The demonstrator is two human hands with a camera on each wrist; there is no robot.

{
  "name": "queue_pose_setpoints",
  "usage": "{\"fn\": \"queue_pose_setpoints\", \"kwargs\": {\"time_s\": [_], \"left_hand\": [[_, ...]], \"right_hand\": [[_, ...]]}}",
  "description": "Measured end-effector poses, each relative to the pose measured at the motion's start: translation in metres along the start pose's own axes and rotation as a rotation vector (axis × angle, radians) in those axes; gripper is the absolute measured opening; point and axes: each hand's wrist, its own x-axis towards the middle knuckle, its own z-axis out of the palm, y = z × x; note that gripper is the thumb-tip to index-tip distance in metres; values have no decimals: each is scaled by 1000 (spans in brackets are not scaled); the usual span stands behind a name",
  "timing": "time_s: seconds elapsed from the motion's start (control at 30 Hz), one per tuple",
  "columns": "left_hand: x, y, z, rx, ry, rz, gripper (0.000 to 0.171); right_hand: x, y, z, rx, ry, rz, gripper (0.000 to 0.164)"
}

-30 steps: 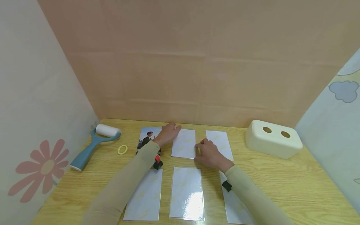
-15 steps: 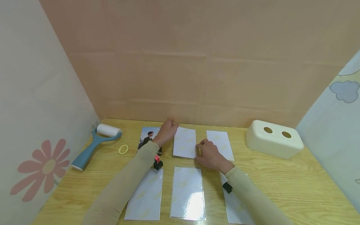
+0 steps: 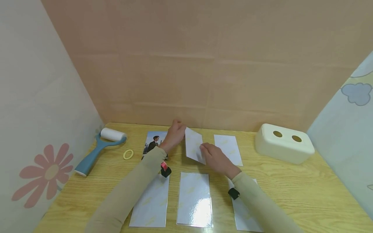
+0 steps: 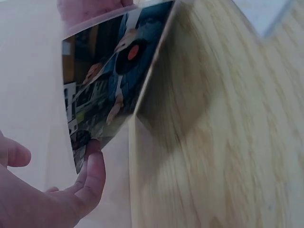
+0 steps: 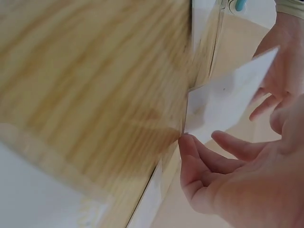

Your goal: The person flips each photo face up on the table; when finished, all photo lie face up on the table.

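Both hands are at a photo card (image 3: 194, 144) tilted up off the table on its left side, its white back facing the head camera. Its glossy picture side (image 4: 116, 71) shows in the left wrist view. My left hand (image 3: 175, 136) is at the raised left edge. There its fingers (image 4: 96, 164) touch the picture side, while the thumb stands apart from the card. My right hand (image 3: 218, 158) pinches the opposite edge between thumb and fingers, near the tabletop. Partly under the left wrist lies a picture-up card (image 3: 153, 142) of a suited figure.
White-backed cards lie at the back right (image 3: 228, 149), front left (image 3: 151, 202), front middle (image 3: 194, 199) and, partly under the right sleeve, front right (image 3: 244, 212). A blue-handled lint roller (image 3: 100, 147) and yellow ring (image 3: 128, 154) are left. A cream box (image 3: 284, 144) stands right.
The middle back card lay flat, and its left side has since risen. My left hand has moved slightly up with that edge. The right hand has shifted slightly along the opposite edge.
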Motion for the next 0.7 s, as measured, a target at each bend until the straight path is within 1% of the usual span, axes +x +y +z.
{"fn": "queue_pose_setpoints", "kwargs": {"time_s": [0.13,0.27,0.33,0.47,0.7], "left_hand": [[-1,5,6,-80,-3,-33,56],[-5,8,11,-185,-33,-54,54],[-6,9,13,-207,-49,-71,52],[-8,9,15,-219,-75,-98,49],[-11,6,21,-325,-143,-125,58]], "right_hand": [[0,-1,-1,39,13,18,53],[0,-1,-1,54,30,28,58],[1,-2,-1,64,39,40,65],[3,-6,-1,75,49,63,78],[1,-12,-2,87,50,84,78]]}}
